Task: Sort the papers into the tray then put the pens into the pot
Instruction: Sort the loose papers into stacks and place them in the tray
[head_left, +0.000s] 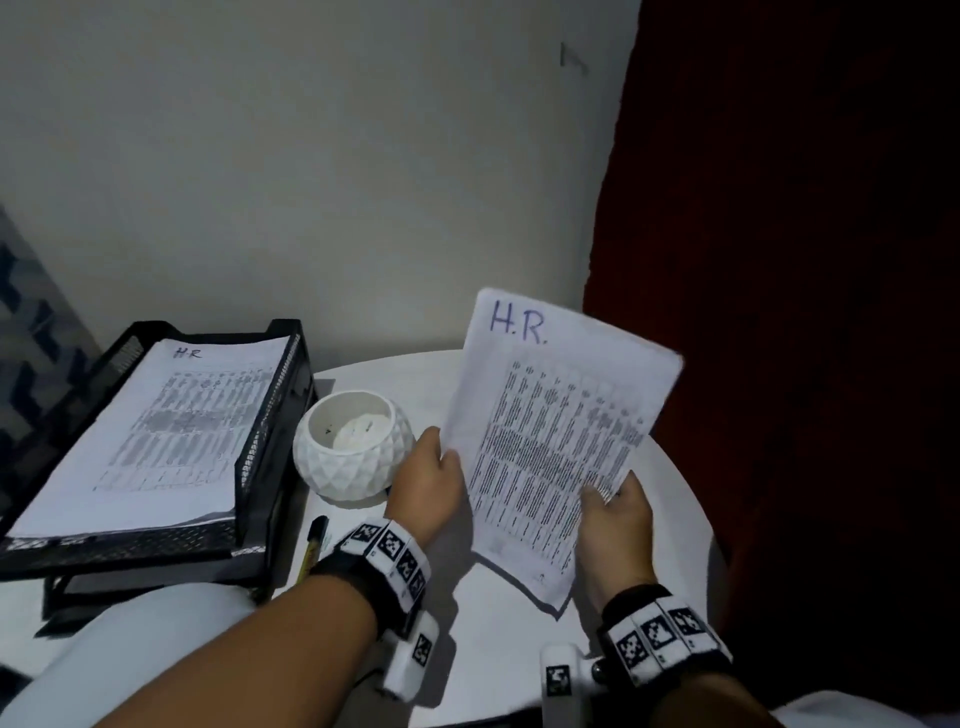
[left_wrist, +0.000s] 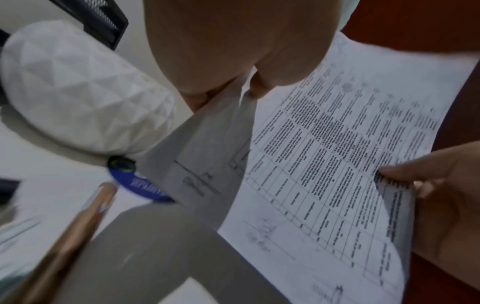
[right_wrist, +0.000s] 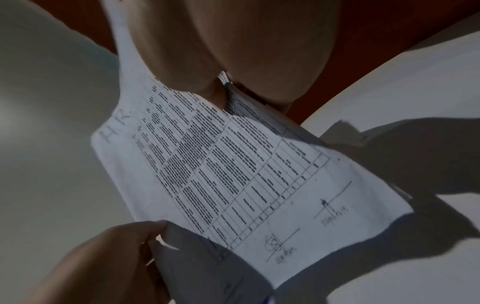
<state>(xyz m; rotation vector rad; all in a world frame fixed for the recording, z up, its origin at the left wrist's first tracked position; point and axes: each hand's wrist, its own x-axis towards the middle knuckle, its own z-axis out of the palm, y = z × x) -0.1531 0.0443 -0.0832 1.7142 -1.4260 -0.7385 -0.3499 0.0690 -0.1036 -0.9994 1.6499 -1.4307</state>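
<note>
Above the round white table (head_left: 498, 639) I hold up a sheaf of printed papers (head_left: 550, 447) headed "H.R.". My left hand (head_left: 441, 465) pinches its left edge and my right hand (head_left: 602, 501) pinches its lower right edge. In the left wrist view the papers (left_wrist: 324, 164) fan apart, one sheet hanging lower. The black mesh tray (head_left: 270, 415) at the left holds other "H.R" sheets. Between tray and hands stands the white faceted pot (head_left: 353, 462). A black and yellow pen (head_left: 314, 545) lies by the tray; a blue pen (left_wrist: 137, 183) and a copper pen (left_wrist: 70, 242) also lie on the table.
A second mesh tray (head_left: 156, 587) sits under the top one. A dark red curtain (head_left: 805, 312) hangs close on the right, and a pale wall (head_left: 337, 182) stands just behind the table. The table's edge curves round at the right.
</note>
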